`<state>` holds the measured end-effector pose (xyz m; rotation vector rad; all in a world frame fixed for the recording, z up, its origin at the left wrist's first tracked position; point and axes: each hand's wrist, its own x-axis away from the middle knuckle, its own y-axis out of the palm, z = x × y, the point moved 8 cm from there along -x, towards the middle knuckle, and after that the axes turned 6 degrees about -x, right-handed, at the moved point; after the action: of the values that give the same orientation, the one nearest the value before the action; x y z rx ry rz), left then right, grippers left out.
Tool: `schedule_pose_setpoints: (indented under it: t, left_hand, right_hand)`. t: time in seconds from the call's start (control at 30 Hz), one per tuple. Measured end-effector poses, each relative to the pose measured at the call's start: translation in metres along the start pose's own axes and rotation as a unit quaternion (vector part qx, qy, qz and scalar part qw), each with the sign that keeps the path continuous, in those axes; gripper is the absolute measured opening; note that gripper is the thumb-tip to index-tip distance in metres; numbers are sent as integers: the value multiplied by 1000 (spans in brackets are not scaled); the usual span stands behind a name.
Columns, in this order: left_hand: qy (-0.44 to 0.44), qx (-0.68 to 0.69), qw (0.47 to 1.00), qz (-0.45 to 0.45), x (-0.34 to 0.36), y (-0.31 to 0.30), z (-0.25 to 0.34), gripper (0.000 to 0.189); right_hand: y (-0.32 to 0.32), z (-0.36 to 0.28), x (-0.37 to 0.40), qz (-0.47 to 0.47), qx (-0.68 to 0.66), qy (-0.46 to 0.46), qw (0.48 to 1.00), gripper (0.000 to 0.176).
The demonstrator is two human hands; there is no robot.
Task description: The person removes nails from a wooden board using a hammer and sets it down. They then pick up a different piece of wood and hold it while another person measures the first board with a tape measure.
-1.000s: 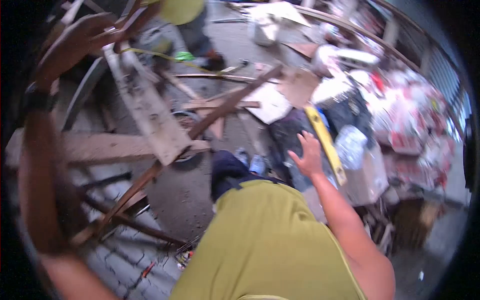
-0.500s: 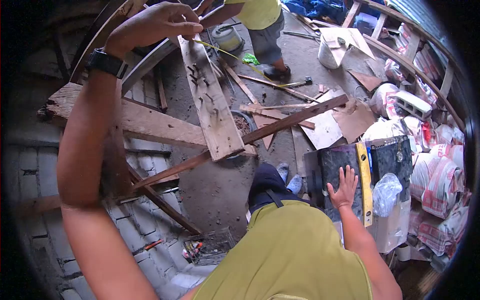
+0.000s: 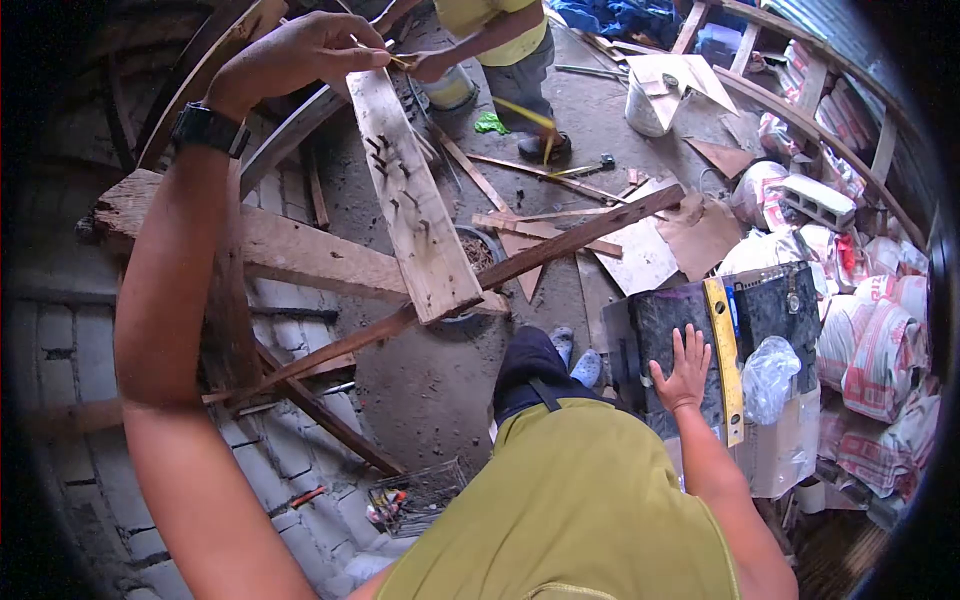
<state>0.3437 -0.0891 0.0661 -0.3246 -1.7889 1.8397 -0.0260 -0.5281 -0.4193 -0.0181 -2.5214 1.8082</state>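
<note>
My left hand (image 3: 310, 55) is raised at the far end of a pale board (image 3: 415, 220) with several bent nails standing in it. Its fingers are pinched around the end of a yellow measuring tape (image 3: 400, 62); a thin pale sliver also shows between them, too small to name. A co-worker's hand (image 3: 430, 66) is at the tape just beside my thumb, and a slack loop of tape hangs to its right. My right hand (image 3: 684, 372) lies flat, fingers spread, on a dark case-like box (image 3: 650, 320), just left of a yellow spirit level (image 3: 722, 350).
The nailed board lies across a thick beam (image 3: 320, 250) and a narrow dark timber (image 3: 590, 235). A co-worker in a yellow shirt (image 3: 490, 30) stands beyond. Scrap wood and a white bucket (image 3: 648, 108) are on the floor; printed sacks (image 3: 875, 350) are piled at right.
The co-worker's hand has come in beside my left hand at the tape. The tape, stretched out before, now sags in a loop. My right hand stays on the box.
</note>
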Motion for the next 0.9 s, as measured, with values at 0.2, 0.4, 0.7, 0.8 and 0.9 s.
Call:
schedule_pose_setpoints:
  t: [0.2, 0.4, 0.7, 0.8, 0.9]
  left_hand:
    - [39, 42, 998, 5, 1, -4, -5, 34]
    - [30, 65, 997, -3, 2, -6, -9, 34]
    - [55, 13, 998, -6, 4, -9, -6, 30]
    - [60, 6, 998, -12, 2, -4, -5, 29]
    - [50, -19, 999, -5, 4, -7, 0, 29]
  right_hand:
    - [2, 2, 0, 3, 8, -6, 1000, 87]
    - [1, 1, 0, 14, 1, -11, 1000, 86]
    - [1, 1, 0, 12, -3, -5, 1000, 86]
    - [1, 2, 1, 17, -2, -8, 1000, 87]
    - [1, 2, 0, 14, 1, -9, 1000, 87]
